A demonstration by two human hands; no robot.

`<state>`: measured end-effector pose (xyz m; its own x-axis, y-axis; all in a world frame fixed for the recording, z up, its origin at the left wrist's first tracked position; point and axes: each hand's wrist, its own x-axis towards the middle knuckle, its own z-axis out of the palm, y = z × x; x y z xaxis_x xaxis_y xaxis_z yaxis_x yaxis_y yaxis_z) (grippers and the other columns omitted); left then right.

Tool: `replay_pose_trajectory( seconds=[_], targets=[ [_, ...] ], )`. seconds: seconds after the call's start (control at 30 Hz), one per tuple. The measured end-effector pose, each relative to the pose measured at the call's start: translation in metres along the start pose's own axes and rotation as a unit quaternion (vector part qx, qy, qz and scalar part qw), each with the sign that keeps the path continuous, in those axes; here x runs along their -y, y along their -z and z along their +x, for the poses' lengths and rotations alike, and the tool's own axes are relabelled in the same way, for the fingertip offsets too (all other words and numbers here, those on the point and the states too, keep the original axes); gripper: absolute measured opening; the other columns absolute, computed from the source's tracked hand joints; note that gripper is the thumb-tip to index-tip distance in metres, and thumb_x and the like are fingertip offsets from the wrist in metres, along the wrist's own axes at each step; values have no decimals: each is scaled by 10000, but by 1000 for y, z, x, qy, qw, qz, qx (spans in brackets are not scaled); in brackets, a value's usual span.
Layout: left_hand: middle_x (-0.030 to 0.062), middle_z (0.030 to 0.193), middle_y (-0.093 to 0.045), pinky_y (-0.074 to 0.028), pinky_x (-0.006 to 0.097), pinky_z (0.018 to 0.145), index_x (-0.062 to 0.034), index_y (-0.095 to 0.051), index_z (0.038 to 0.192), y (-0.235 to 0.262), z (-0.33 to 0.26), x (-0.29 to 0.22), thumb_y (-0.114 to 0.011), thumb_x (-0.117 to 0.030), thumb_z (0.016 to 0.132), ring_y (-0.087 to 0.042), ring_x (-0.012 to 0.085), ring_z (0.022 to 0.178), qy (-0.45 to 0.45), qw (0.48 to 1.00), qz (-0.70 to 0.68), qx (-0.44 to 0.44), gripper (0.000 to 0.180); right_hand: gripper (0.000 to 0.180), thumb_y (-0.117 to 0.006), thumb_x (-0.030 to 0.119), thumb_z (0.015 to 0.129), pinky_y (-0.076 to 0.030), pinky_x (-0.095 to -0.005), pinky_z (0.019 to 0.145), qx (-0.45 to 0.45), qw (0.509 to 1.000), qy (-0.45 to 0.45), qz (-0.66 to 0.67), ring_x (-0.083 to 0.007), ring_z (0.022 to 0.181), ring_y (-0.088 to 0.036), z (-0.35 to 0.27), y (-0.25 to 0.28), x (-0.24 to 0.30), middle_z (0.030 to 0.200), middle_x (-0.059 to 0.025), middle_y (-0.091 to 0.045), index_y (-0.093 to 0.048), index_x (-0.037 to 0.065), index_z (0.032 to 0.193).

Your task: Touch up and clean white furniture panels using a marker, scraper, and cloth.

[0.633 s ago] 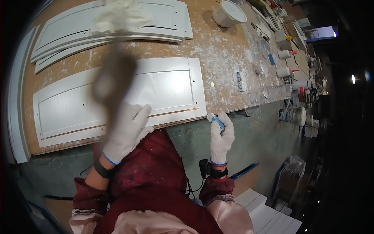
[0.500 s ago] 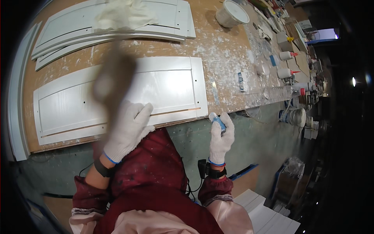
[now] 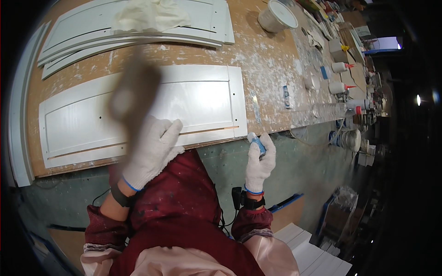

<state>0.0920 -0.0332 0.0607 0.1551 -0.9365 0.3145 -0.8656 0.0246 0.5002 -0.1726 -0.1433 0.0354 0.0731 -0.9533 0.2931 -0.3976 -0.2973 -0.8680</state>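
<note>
A white panel (image 3: 193,103) with a recessed middle lies along the near edge of the workbench. My left hand (image 3: 154,149), in a white knit glove, rests at its front edge with the fingers stretched out and nothing visible in them. A blurred brown shape close to the camera hides part of that hand and of the panel. Off the panel's right front corner, my right hand (image 3: 260,163), also gloved, pinches a small blue block (image 3: 258,146) with a whitish end between thumb and fingers.
Behind lie stacked white panels (image 3: 198,37) with a cream cloth (image 3: 152,16) on top. A white bucket (image 3: 278,16), glue bottles with red tips (image 3: 338,87) and a clear plastic bottle (image 3: 329,109) stand to the right. Paint smears mark the brown workbench (image 3: 271,60).
The view has shifted very slightly. Both hands keep nearly the same pose and place, and the blue block stays in my right hand.
</note>
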Motion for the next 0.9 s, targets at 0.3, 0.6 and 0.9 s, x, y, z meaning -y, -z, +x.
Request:
replay_pose_trajectory(
  seconds=[0.3, 0.6, 0.9],
  targets=[
    [43, 1023, -587, -470, 411, 831, -127, -608, 1204, 3, 2, -2, -838, -228, 543, -558, 284, 917, -13, 1000, 15, -15, 707, 396, -674, -29, 809, -516, -345, 811, 46, 989, 104, -93, -260, 925, -634, -11, -4, 21, 1062, -163, -632, -600, -25, 1199],
    [46, 1016, -579, -459, 410, 807, -128, -596, 1208, 8, 4, -1, -831, -245, 547, -552, 280, 904, -19, 1000, 20, 1, 711, 383, -668, -35, 822, -508, -335, 848, 82, 977, 130, -149, -239, 971, -626, -8, -11, 29, 1116, -161, -618, -606, -32, 1200],
    [46, 1025, -574, -467, 415, 834, -134, -590, 1215, 3, 2, 1, -846, -239, 541, -555, 290, 929, -21, 1000, 17, -6, 728, 415, -695, -34, 783, -512, -344, 816, 66, 972, 148, -167, -271, 937, -630, -8, -13, 29, 1057, -160, -634, -627, -15, 1192]
  ],
)
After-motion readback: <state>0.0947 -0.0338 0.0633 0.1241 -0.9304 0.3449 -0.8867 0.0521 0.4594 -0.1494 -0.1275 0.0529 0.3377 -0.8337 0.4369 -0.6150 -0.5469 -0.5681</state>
